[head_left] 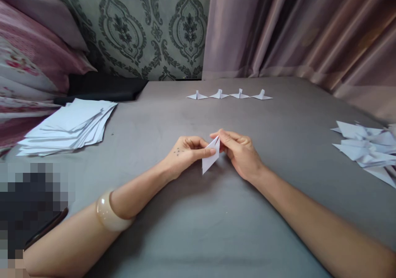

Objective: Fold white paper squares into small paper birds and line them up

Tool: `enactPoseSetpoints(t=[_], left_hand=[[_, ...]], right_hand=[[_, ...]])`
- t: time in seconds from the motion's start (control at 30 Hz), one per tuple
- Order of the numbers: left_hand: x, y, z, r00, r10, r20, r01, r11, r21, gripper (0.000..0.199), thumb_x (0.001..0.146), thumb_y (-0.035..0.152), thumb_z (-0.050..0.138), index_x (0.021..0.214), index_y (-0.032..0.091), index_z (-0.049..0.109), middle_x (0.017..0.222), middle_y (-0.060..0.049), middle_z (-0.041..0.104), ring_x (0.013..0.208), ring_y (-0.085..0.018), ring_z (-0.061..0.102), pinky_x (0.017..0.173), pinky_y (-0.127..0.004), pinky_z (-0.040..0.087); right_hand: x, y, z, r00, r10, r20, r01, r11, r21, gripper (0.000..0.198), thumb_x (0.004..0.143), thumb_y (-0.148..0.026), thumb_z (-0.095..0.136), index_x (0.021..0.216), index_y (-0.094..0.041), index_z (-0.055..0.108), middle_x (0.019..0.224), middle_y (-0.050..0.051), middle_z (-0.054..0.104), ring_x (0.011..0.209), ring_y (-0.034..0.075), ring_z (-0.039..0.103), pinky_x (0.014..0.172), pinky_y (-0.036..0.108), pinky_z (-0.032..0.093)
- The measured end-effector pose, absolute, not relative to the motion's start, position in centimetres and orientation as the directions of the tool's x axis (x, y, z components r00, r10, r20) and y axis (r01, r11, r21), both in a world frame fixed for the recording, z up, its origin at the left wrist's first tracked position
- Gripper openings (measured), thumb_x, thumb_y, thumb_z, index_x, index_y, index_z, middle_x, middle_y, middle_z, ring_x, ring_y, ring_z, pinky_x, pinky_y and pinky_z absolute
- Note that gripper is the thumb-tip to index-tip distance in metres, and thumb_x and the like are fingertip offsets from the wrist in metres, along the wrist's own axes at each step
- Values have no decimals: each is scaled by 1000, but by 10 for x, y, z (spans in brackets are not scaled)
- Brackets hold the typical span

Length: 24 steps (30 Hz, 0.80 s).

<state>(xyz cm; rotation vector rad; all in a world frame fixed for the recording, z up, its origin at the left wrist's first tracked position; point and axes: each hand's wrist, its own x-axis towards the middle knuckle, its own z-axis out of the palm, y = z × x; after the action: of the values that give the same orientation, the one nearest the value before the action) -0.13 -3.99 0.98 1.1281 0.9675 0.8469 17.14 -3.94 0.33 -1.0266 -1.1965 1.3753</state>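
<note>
Between my hands, above the middle of the grey cloth surface [192, 228], is a small folded piece of white paper [209, 161], diamond-like in outline with a slit near its upper tip. My left hand [188, 152] pinches its left side, thumb flat across the front face. At the upper right tip, my right hand [238, 148] pinches the paper between thumb and fingers. The fingers behind the paper are partly hidden. A row of several folded paper birds [219, 94] stands farther back, wings spread.
A stack of white paper sheets [71, 123] lies at the left, with a black cloth-like item [108, 87] behind it. More folded white paper pieces [368, 142] are heaped at the right edge. A dark, pixelated object [34, 212] sits at the lower left. Curtains [247, 30] hang behind.
</note>
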Motion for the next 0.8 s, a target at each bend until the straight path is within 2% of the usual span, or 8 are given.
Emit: enactPoseSetpoints(t=[0.1,0.27,0.37,0.57,0.8], left_hand=[[-2,-34,6,310,939,-148,-231,225,947,21,72,32,80,78,16,70,75,-2,68,68,-12,60,65,-25,45],[-3,-28,5,266,956,-125,-376,222,900,22,70,29,82,81,17,67,79,-1,67,70,-11,61,69,-26,46],[-3,-28,4,273,955,-117,-353,213,911,22,70,29,81,81,17,67,77,0,67,68,-10,59,69,-25,45],[-3,-30,3,287,953,-100,-255,177,951,25,71,36,79,79,15,68,79,-3,68,73,-14,61,72,-27,45],[-5,-30,5,229,971,-71,-133,104,986,31,70,42,79,69,14,68,67,-2,65,62,-10,54,62,-25,39]], right_hand=[[172,-36,1,-114,993,-41,-204,-64,-977,43,83,-61,59,89,-23,76,81,3,68,73,14,58,67,29,44],[167,-40,2,-182,983,19,-16,16,-1000,35,77,-54,70,87,-21,73,79,3,69,73,15,60,68,29,46],[163,-43,1,-122,990,75,22,78,-997,29,72,-47,75,84,-21,71,78,2,70,71,15,60,67,29,47],[163,-43,2,-96,984,153,74,160,-984,25,75,-46,70,79,-21,69,75,2,68,70,15,60,66,29,47],[165,-44,9,-160,987,16,43,23,-999,30,70,-48,73,70,-19,69,62,-2,61,60,11,53,61,26,44]])
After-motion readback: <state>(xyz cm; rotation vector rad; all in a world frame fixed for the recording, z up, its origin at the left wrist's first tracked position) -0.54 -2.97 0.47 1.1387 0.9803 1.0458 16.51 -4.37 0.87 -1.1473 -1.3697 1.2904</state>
